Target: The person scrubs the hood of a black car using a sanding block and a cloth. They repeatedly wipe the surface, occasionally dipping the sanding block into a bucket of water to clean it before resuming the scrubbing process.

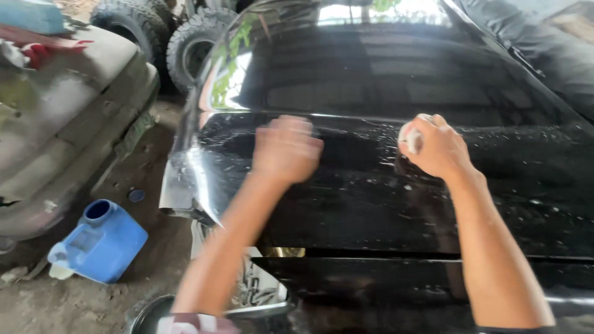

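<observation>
A blue jug [102, 241] lies on the dirt beside the wet black car panel [383, 185]. The left hand [286, 149] is blurred against the panel; its grip cannot be told. The right hand [435, 146] is clamped on a small white pad [411, 137], which is too bunched to show any long axis or direction. Grit under it could scratch the paint, and the wet pad could slip.

Both your bare forearms reach up and forward over the black car panel [371, 185]. Your left hand [286, 150] sits flat against the panel's wet upper part, back toward you, blurred, so the fingers seem loosely together but you can't be sure. Your right hand [436, 147] lies further right at the same height on the panel, wrist bent, fingers curled shut around a small white pad [411, 137].
</observation>
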